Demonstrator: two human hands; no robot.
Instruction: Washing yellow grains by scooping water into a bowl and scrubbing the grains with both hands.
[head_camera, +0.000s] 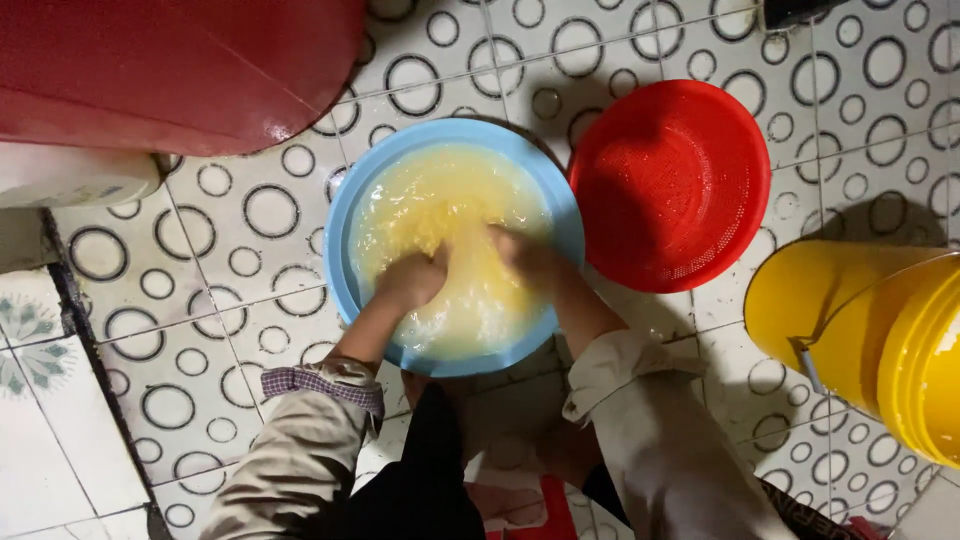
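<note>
A light blue basin (345, 215) stands on the tiled floor, filled with cloudy yellowish water and pale grains. My left hand (412, 278) is plunged into the water at the near side, its fingers curled under the surface. My right hand (525, 255) is in the water beside it, partly blurred and partly submerged. I cannot tell whether either hand grips anything under the water. Both beige sleeves are rolled up to the forearms.
A red perforated colander (670, 185) lies touching the basin's right rim. A yellow bucket (870, 340) stands at the right edge. A large dark red tub (170, 70) fills the top left corner. White floor tiles carry black ring patterns.
</note>
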